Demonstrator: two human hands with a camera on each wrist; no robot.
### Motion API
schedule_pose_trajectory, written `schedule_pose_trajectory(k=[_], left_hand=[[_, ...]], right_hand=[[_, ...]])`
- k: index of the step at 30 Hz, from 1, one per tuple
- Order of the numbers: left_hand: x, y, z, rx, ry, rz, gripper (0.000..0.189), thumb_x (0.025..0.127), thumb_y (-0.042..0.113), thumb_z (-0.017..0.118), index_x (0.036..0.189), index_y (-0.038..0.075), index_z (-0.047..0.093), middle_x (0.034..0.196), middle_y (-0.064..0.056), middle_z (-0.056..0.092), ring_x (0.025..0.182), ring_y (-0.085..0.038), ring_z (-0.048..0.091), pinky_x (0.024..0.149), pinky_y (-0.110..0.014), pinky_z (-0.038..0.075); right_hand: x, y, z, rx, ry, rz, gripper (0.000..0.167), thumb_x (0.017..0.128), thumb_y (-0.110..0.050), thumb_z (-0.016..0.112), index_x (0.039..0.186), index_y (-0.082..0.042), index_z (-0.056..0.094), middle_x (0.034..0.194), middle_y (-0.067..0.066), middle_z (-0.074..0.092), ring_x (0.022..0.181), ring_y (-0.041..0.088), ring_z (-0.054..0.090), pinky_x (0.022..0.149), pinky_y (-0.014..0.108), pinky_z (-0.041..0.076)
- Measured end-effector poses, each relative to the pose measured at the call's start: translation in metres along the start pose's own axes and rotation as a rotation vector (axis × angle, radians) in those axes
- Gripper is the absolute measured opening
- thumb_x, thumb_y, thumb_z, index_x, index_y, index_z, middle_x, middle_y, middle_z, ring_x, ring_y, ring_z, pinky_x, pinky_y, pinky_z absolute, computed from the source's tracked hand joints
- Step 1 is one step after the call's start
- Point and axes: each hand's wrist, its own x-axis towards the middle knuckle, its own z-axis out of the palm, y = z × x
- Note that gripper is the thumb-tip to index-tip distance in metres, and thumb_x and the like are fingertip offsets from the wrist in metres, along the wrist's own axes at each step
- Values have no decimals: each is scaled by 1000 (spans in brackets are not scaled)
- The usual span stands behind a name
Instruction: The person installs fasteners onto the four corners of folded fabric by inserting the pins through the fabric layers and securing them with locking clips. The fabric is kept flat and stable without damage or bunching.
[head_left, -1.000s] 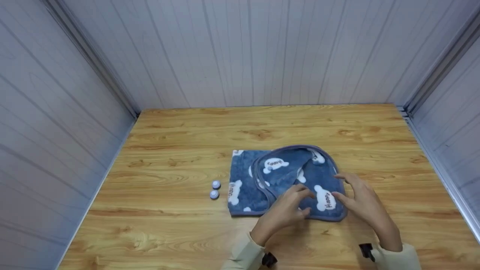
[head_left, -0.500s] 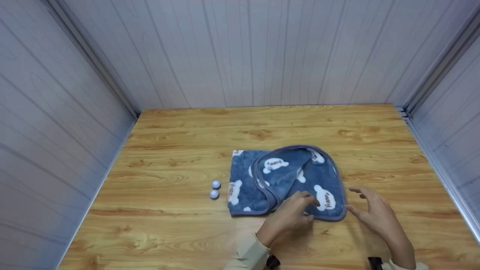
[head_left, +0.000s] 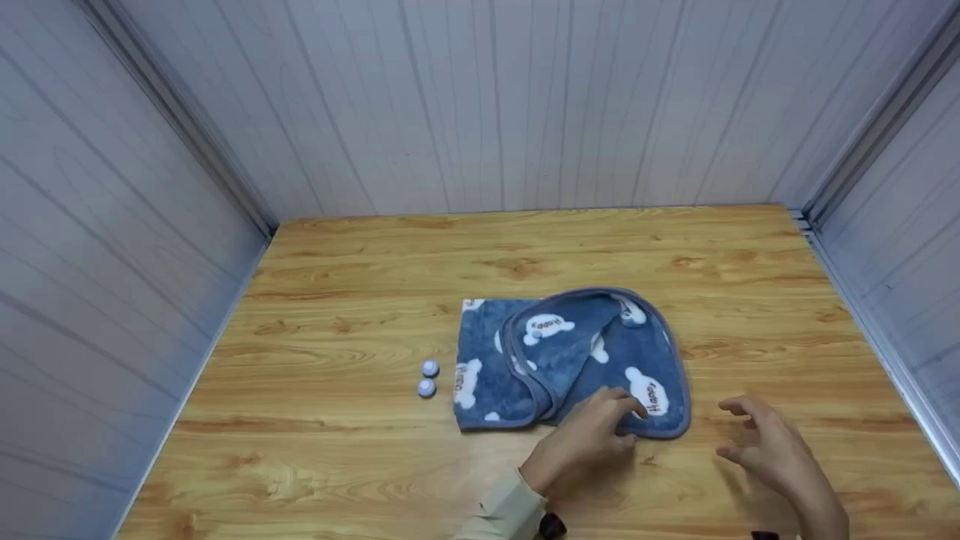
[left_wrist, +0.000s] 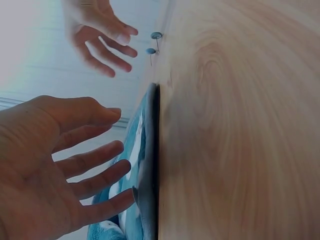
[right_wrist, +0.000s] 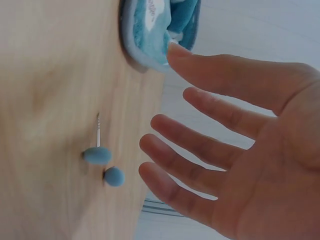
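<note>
Left of centre, two pale round knobs (head_left: 430,367) lie near a folded blue fleece blanket (head_left: 573,358) at frame centre, bear-printed, "Happy" legible. Left hand (head_left: 594,429), lower centre, over blanket's lower edge; fingers apart, contact undetermined. Right hand (head_left: 772,448), lower right: fingers apart, clear of fabric.

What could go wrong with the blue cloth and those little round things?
The two little round things lie close beside the blue cloth, so sliding it might knock them. It looks loosely folded, so it could slip open. In the right wrist view, a blue-headed thing with a thin shaft might poke the right hand.
</note>
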Motion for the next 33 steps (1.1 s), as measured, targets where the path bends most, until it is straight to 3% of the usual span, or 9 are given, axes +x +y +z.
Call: schedule_pose_trajectory(k=[9, 17, 27, 33], left_hand=[[2, 7, 0, 24, -90, 19, 24, 88, 22, 66, 112, 25, 69, 120, 9, 56, 104, -7, 48, 81, -17, 41], [0, 10, 2, 62, -94, 75, 20, 91, 27, 63, 110, 24, 71, 125, 6, 56, 109, -8, 49, 86, -17, 40], [1, 16, 6, 106, -153, 29, 23, 94, 30, 58, 114, 28, 70, 138, 8, 48, 115, -10, 44, 87, -28, 40], [2, 17, 6, 119, -231, -21, 27, 97, 31, 53, 121, 31, 65, 143, 8, 41, 121, -11, 40, 90, -33, 38]], right_hand=[[-3, 13, 0, 20, -31, 78, 65, 73, -14, 81, 125, 10, 48, 122, 37, 45, 111, 52, 45, 84, 58, 43], [-2, 22, 0, -7, -42, 98, 61, 72, -15, 81, 119, 8, 52, 115, 33, 52, 105, 48, 51, 81, 57, 43], [-5, 30, 4, -19, -50, 86, 52, 70, -17, 82, 111, 5, 57, 110, 29, 59, 103, 49, 52, 83, 59, 41], [-3, 32, 4, -8, -82, 102, 43, 73, -16, 79, 105, 6, 59, 106, 24, 59, 98, 42, 55, 83, 54, 43]])
